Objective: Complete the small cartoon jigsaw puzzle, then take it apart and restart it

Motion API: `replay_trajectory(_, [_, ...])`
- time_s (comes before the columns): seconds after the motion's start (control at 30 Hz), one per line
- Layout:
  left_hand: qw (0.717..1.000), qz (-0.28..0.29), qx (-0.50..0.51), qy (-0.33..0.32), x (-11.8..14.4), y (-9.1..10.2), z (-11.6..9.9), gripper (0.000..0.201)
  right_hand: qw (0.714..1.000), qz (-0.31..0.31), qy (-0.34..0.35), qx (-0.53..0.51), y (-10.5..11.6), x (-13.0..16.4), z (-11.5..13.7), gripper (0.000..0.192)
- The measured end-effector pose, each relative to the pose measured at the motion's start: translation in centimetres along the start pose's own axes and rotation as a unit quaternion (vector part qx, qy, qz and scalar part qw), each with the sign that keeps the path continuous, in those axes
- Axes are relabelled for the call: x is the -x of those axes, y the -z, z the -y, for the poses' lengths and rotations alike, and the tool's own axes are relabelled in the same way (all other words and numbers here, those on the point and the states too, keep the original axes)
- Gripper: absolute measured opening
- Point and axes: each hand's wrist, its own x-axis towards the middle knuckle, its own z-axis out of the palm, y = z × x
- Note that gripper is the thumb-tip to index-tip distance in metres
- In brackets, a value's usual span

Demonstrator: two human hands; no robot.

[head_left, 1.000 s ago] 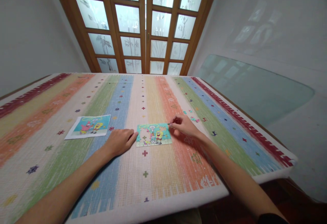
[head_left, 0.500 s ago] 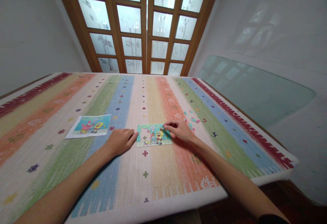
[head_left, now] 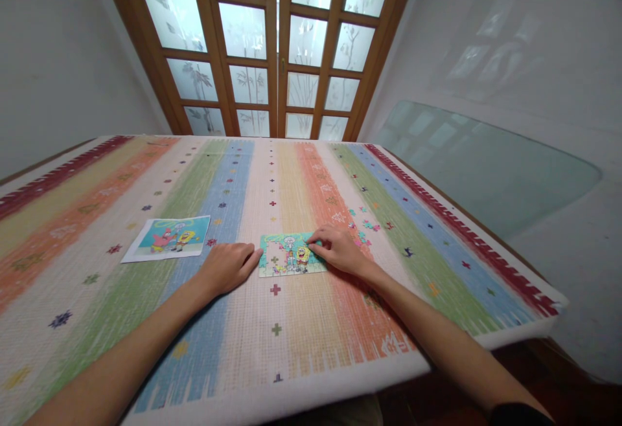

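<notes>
Head view: puzzle (head_left: 293, 259) lies flat, partly filled, near the middle of the tabletop's (head_left: 311, 329) near edge. Your left hand (head_left: 232, 267) touches its left side; grip unclear. Your right hand (head_left: 337, 249) pinches over its upper right; cannot tell whether on a piece. Loose pieces (head_left: 372, 226) lie toward the right edge, printed picture (head_left: 170, 239) toward the left.

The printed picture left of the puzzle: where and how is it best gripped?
Probably pinch the printed picture at its near left corner, from the left: it is thin, with a wide white margin there, and the left hand lies near its right side.
</notes>
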Motion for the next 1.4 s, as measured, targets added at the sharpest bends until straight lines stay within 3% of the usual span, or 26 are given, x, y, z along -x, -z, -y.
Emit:
replay_trajectory(0.17, [1.0,-0.005,-0.006,-0.002,-0.02,-0.12,0.06,0.056,0.999,-0.021,0.025,0.021,-0.18,0.02,0.07,0.013])
replay_trajectory(0.57, [1.0,0.002,-0.013,0.002,0.02,0.08,-0.07,0.056,0.995,-0.007,0.09,0.041,-0.25,0.05,0.09,0.02])
replay_trajectory(0.97, [1.0,0.01,-0.012,0.007,-0.06,0.25,-0.16,0.057,0.989,0.057,0.107,0.084,0.52,0.14,-0.04,0.039])
replay_trajectory(1.4, [1.0,-0.001,-0.005,0.004,0.04,-0.01,0.04,0.058,0.984,0.055,0.139,0.099,0.45,0.23,-0.34,0.036])
